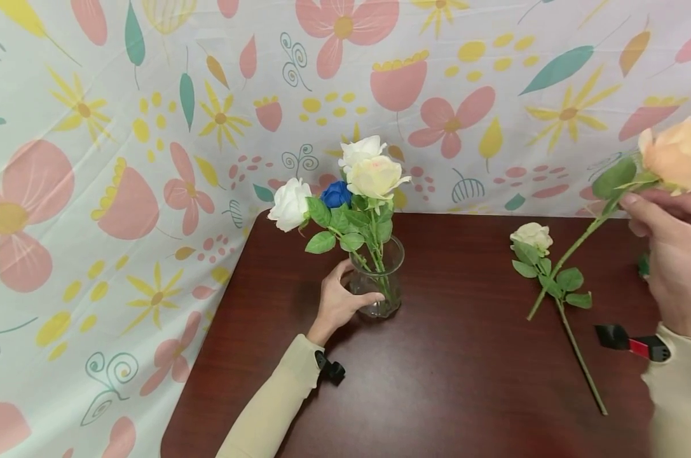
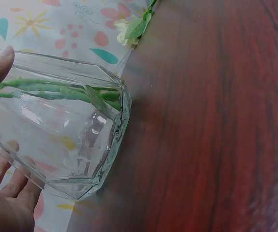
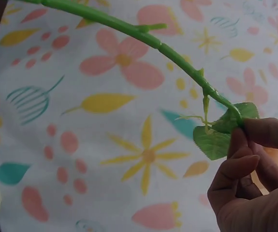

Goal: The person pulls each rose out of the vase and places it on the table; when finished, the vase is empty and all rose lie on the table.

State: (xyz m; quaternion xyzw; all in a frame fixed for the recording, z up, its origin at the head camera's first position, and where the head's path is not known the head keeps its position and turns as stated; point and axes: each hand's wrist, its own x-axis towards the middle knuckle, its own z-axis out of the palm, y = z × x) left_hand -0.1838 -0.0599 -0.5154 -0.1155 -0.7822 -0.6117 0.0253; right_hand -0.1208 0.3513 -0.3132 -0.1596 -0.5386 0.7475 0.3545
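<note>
My left hand (image 1: pixel 341 300) grips a clear glass vase (image 1: pixel 392 289) from its left side, thumb across the front. In the left wrist view the fingers curl around the faceted glass (image 2: pixel 51 140), and green stems (image 2: pixel 66 92) show inside. The vase holds white roses (image 1: pixel 290 205), a cream rose (image 1: pixel 375 177) and a blue rose (image 1: pixel 336 194). At the far right my right hand (image 1: pixel 674 267) pinches a peach rose (image 1: pixel 678 156) just under its bloom. Its stem (image 3: pixel 143 35) slants down to the left, above the table.
A cream-white rose (image 1: pixel 531 238) with a long stem lies on the dark wooden table (image 1: pixel 448 381), right of the vase. Part of a green thing (image 1: pixel 644 266) shows beside the right hand. Flower-patterned cloth (image 1: pixel 179 95) hangs behind and left of the table.
</note>
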